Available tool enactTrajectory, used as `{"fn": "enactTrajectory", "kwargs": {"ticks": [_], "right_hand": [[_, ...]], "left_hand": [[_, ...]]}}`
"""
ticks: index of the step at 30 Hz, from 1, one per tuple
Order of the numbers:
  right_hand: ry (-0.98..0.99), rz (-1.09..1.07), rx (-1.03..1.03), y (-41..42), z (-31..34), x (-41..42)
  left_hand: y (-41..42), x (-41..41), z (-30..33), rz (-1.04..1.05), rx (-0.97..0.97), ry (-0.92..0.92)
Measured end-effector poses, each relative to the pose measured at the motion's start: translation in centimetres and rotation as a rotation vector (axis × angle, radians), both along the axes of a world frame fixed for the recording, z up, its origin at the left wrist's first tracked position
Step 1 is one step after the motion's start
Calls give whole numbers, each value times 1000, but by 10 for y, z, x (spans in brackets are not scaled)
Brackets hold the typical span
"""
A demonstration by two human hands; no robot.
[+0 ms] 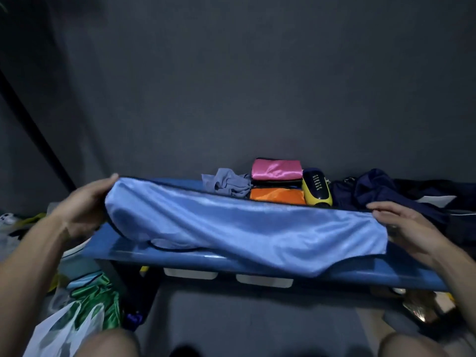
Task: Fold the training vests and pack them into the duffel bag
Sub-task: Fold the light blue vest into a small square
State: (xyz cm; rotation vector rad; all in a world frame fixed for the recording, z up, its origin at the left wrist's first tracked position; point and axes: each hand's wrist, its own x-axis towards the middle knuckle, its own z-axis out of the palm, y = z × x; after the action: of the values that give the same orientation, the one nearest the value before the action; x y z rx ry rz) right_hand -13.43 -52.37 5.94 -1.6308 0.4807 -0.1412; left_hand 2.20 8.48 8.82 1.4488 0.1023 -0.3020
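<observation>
Left hand (85,202), right hand (404,222) — vest (244,225) between

Your view was dim and bluish, the corners falling to shadow. The wide lens bowed the edges. Your hands blurred slightly.

light-blue vest (244,228) | pink vest (277,169) | orange vest (277,196) | blue table (180,256)
</observation>
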Motion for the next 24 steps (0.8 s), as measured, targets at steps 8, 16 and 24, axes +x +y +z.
{"fn": "enactTrajectory", "kwargs": {"ticks": [8, 16, 24], "right_hand": [[145, -159, -517, 16, -41, 40], [151, -92, -777, 31, -56, 27], [265, 96, -1046, 61, -75, 40]], "left_hand": [[-31, 66, -29, 208, 488, -94], [-38, 65, -75, 20, 826, -121], [-49, 53, -100, -125, 1253, -287]]}}
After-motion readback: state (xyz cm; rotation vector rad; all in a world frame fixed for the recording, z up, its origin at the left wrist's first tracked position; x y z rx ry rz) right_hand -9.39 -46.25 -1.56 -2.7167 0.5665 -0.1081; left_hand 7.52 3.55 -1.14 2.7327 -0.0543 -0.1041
